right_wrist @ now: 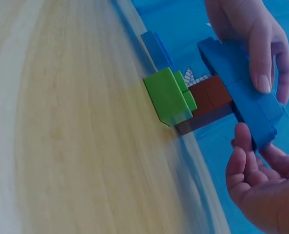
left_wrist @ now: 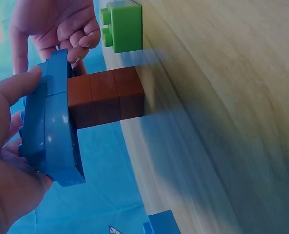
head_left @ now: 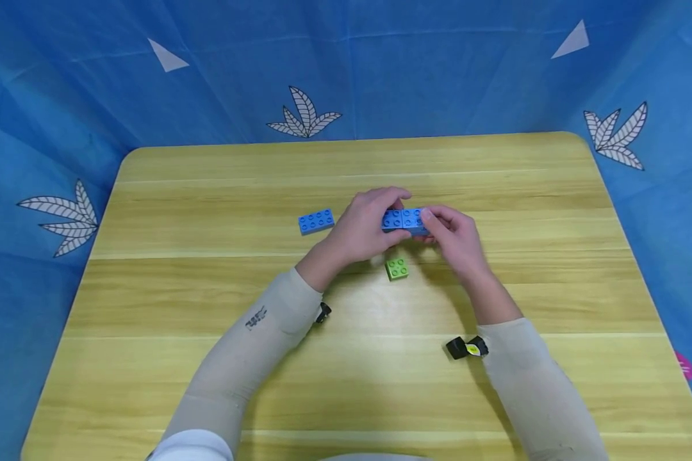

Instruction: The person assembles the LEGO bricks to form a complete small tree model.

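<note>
A column of brown bricks [left_wrist: 106, 97] stands upright on the table under two layers of blue bricks [head_left: 403, 219], which overhang it like a T. My left hand [head_left: 364, 224] grips the left part of the blue layers, thumb on the near side and fingers on the far side. At their right end, my right hand [head_left: 454, 242] pinches the blue bricks, thumb over the top and fingertips [right_wrist: 242, 134] at the underside. In front of the column sits a small green brick [head_left: 396, 269], studs up.
A loose blue brick [head_left: 316, 221] with several studs lies left of my left hand. The wooden table [head_left: 352, 378] reaches back to a blue cloth [head_left: 427, 70] with printed leaves. Black wrist devices [head_left: 467, 347] sit by both sleeves.
</note>
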`<state>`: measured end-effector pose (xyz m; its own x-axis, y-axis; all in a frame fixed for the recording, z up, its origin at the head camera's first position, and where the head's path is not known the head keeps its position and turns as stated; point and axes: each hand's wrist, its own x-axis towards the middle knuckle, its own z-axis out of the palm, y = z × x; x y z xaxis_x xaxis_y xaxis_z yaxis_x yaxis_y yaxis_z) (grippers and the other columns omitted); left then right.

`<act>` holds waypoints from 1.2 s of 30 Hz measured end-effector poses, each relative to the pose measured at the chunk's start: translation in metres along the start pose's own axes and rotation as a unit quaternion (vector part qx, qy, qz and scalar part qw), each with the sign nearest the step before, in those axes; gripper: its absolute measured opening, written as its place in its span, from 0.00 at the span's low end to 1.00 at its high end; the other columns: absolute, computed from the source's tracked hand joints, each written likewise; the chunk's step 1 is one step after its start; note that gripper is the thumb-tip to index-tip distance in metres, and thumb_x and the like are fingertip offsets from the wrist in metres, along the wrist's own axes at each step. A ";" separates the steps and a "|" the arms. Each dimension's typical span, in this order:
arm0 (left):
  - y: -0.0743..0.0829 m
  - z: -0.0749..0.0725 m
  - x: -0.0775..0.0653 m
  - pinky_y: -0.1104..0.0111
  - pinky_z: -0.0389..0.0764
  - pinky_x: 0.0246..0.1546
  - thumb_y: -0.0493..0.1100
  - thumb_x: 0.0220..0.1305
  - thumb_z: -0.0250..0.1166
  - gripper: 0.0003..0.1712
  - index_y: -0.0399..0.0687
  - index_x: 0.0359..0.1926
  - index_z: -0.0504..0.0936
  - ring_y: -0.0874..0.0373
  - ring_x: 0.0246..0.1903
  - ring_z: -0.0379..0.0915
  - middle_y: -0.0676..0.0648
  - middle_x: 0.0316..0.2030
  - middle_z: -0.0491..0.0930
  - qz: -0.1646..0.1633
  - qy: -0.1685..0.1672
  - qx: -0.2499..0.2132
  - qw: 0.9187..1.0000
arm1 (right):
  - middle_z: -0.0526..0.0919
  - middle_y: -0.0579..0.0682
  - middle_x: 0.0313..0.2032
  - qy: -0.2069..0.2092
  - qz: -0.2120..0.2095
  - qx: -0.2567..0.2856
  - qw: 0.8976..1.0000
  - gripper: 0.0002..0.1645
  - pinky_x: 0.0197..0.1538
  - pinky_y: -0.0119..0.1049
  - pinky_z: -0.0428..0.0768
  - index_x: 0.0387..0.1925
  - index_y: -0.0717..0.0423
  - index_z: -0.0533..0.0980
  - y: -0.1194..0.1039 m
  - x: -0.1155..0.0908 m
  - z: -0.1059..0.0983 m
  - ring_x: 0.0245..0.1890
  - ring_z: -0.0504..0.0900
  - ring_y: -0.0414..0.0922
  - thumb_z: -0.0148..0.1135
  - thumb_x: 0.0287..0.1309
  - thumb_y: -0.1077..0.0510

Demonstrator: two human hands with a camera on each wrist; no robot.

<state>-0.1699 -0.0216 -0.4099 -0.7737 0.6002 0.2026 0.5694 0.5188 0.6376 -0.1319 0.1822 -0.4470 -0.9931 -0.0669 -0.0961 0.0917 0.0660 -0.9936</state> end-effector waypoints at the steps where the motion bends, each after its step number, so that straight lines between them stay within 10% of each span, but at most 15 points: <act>1: 0.000 -0.002 -0.001 0.67 0.72 0.51 0.46 0.57 0.77 0.36 0.42 0.64 0.74 0.58 0.45 0.74 0.49 0.46 0.80 0.001 -0.004 0.000 1.000 | 0.84 0.53 0.40 -0.002 -0.006 0.012 1.000 0.25 0.43 0.37 0.81 0.55 0.70 0.76 0.001 -0.001 -0.001 0.37 0.83 0.51 0.61 0.70 0.52; 11: -0.029 -0.041 -0.029 0.60 0.67 0.60 0.47 0.61 0.69 0.33 0.44 0.66 0.73 0.56 0.55 0.72 0.48 0.54 0.79 -0.023 0.045 -0.059 0.997 | 0.83 0.57 0.46 -0.014 -0.055 -0.006 0.998 0.32 0.40 0.33 0.83 0.58 0.64 0.77 0.008 -0.002 -0.005 0.38 0.85 0.45 0.73 0.49 0.75; 16: -0.072 -0.055 -0.049 0.54 0.72 0.55 0.39 0.60 0.68 0.30 0.38 0.63 0.75 0.46 0.52 0.72 0.41 0.52 0.78 -0.101 0.073 -0.049 0.991 | 0.84 0.59 0.43 0.003 -0.049 -0.030 0.998 0.29 0.39 0.32 0.82 0.56 0.66 0.78 0.010 -0.002 -0.005 0.37 0.85 0.43 0.73 0.50 0.75; 21: -0.104 -0.055 -0.063 0.56 0.73 0.54 0.42 0.55 0.74 0.34 0.36 0.62 0.76 0.46 0.51 0.73 0.40 0.51 0.78 -0.197 0.026 -0.016 0.980 | 0.84 0.61 0.42 0.000 -0.048 -0.034 0.998 0.29 0.40 0.32 0.83 0.56 0.67 0.78 0.008 -0.002 -0.006 0.37 0.85 0.44 0.74 0.50 0.73; 30: -0.110 -0.054 -0.062 0.56 0.73 0.52 0.43 0.55 0.76 0.26 0.37 0.53 0.82 0.48 0.46 0.74 0.41 0.47 0.79 -0.223 -0.033 0.031 0.974 | 0.85 0.59 0.38 0.002 -0.047 -0.042 0.998 0.29 0.37 0.31 0.82 0.55 0.68 0.78 0.006 -0.001 -0.005 0.36 0.85 0.43 0.74 0.49 0.73; 36: -0.102 -0.055 -0.060 0.58 0.75 0.45 0.46 0.59 0.74 0.25 0.36 0.54 0.82 0.49 0.41 0.73 0.42 0.46 0.80 -0.222 -0.002 0.013 0.975 | 0.84 0.62 0.40 0.000 -0.043 -0.047 0.998 0.29 0.37 0.31 0.82 0.55 0.67 0.78 0.005 -0.001 -0.004 0.36 0.85 0.44 0.74 0.49 0.73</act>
<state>-0.1964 -0.1439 -0.4461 -0.9441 0.3164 -0.0920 0.1863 0.7430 0.6428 -0.1305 0.1865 -0.4521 -0.9971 -0.0755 -0.0107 -0.0011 0.1536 -0.9881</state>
